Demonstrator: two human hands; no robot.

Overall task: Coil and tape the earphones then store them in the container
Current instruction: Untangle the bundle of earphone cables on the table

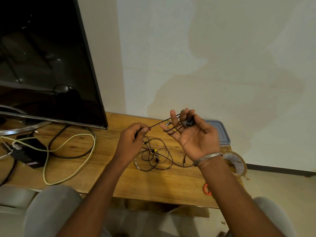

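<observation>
One wooden desk against stained wall, left fingers pinching earphones taut, right fingers holding their coils

1. the tv is cut off by the top and left edges.
2. the right hand hides the near left part of the container.
3. the right wrist covers part of the tape; print in its core is too small to read.
4. an orange thing peeks from behind the right forearm; cannot tell what it is.
5. the earphones vanish inside the left hand; the buds under the right thumb are a dark blur.
</observation>
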